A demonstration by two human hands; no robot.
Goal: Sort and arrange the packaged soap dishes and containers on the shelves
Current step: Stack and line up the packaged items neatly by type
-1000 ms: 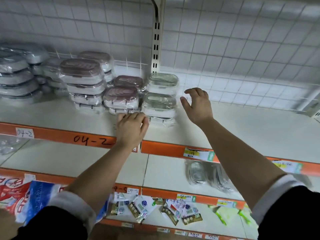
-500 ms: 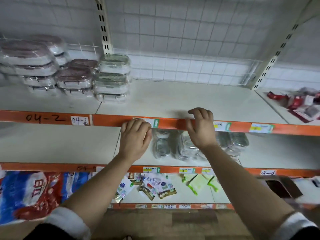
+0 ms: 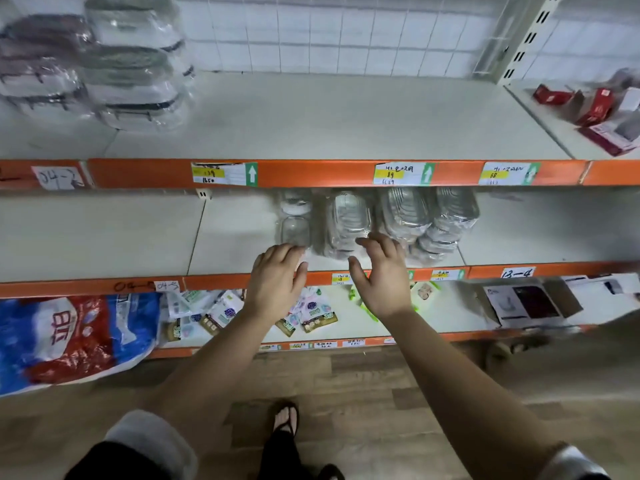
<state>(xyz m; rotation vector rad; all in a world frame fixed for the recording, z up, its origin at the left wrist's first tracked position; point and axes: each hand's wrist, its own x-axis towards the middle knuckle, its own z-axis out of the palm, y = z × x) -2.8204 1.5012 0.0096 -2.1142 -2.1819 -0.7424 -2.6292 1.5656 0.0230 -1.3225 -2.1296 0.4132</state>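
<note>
Setting: shop shelving with orange edges; white tiled wall (image 3: pixel 346 29) behind
Top shelf (image 3: pixel 329 126): wrapped lidded containers (image 3: pixel 131 71) stacked at its left end
Middle shelf (image 3: pixel 104 233): clear packaged soap dishes (image 3: pixel 349 220) in a row near the front
Left hand (image 3: pixel 275 275): fingers relaxed, grasping nothing; fingertips at the leftmost pack
Right hand (image 3: pixel 382 271): fingers spread, empty; over the next pack's front; contact unclear

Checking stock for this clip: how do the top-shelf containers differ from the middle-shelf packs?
The top-shelf containers have dark lids and lie flat in stacks; the middle-shelf packs look wholly clear and sit side by side. Both are wrapped in clear film.
</note>
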